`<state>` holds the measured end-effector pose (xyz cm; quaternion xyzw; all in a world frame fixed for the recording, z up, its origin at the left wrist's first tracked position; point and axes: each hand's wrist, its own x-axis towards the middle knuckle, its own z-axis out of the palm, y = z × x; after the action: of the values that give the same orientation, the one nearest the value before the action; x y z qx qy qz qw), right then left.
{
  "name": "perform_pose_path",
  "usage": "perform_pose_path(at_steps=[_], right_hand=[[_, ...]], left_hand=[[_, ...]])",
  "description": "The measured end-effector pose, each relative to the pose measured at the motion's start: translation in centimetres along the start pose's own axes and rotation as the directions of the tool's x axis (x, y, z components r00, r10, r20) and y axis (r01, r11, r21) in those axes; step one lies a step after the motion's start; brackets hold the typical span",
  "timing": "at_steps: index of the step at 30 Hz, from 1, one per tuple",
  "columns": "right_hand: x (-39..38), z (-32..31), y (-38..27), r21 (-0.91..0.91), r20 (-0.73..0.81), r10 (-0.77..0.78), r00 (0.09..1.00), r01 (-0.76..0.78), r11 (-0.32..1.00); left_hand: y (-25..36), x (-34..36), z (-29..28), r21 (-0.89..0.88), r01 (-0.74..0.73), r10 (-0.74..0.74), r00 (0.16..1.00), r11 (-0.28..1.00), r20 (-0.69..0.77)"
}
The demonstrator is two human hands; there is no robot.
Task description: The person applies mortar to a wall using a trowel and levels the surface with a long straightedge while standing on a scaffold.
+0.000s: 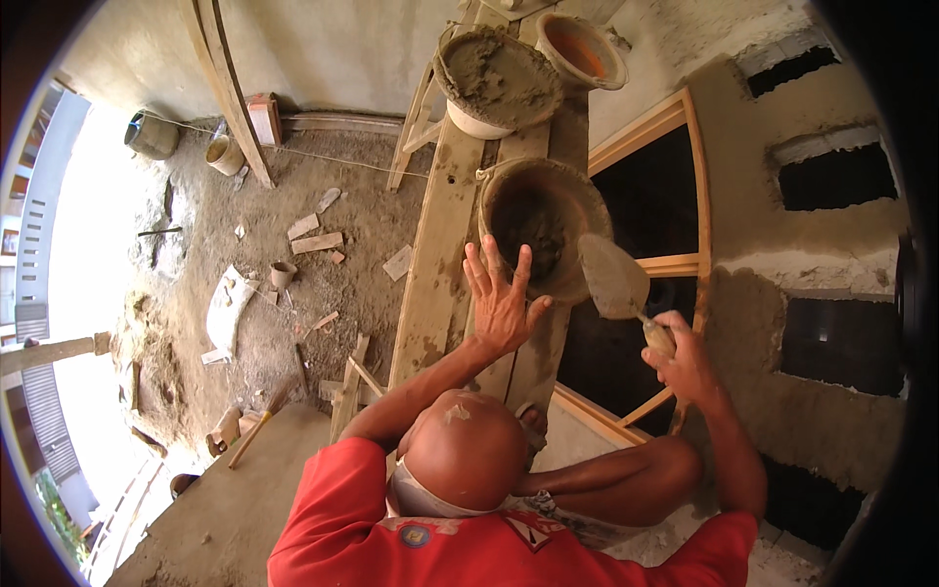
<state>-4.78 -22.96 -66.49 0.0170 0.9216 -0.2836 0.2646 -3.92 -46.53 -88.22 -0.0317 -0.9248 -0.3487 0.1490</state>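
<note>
My left hand (501,311) is open with its fingers spread, at the near rim of a mud-coated bucket (590,201). Whether the palm presses on the rim is hard to tell. Some wet grey mortar (538,240) lies in the bottom of this bucket. In my right hand (683,364) is the wooden handle of a trowel (614,279). Its broad blade, smeared with mortar, is tilted up beside the bucket's right rim. Farther off stands a second bucket (477,123), heaped with mortar.
Wooden planks (438,259) carry the buckets, including a third one with an orange inside (611,80). To the right are a wooden window frame (693,176) and a wall with square openings. Wood scraps (318,243) and a white sack (228,311) litter the ground below left.
</note>
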Motion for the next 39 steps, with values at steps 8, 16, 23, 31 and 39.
perform_pose_path(at_steps=[8, 16, 23, 31, 39], right_hand=[[12.6, -3.5, -4.9, -0.541, -0.182, -0.252, 0.950, 0.117, 0.833], [26.0, -6.7, -13.9, -0.795, -0.192, -0.542, 0.818, 0.194, 0.575], [34.7, -6.3, -17.9, -0.880, -0.109, -0.318, 0.942, 0.058, 0.471], [38.0, -4.2, -18.7, -0.622, 0.098, -0.075, 0.992, 0.120, 0.774], [39.5, 0.9, -17.2, -0.170, 0.122, -0.045, 0.992, 0.065, 0.983]], left_hand=[[-10.2, 5.6, 1.1, -0.200, 0.167, -0.231, 0.904, 0.965, -0.359], [-15.4, 6.2, 4.0, 0.237, 0.398, -0.406, 0.914, 0.886, -0.018], [-14.5, 7.2, 4.1, 0.351, 0.295, -0.345, 0.934, 0.889, 0.090], [-14.8, 7.8, 3.8, 0.347, 0.306, -0.371, 0.918, 0.887, 0.141], [-15.1, 7.7, 3.9, 0.311, 0.337, -0.405, 0.896, 0.889, 0.185]])
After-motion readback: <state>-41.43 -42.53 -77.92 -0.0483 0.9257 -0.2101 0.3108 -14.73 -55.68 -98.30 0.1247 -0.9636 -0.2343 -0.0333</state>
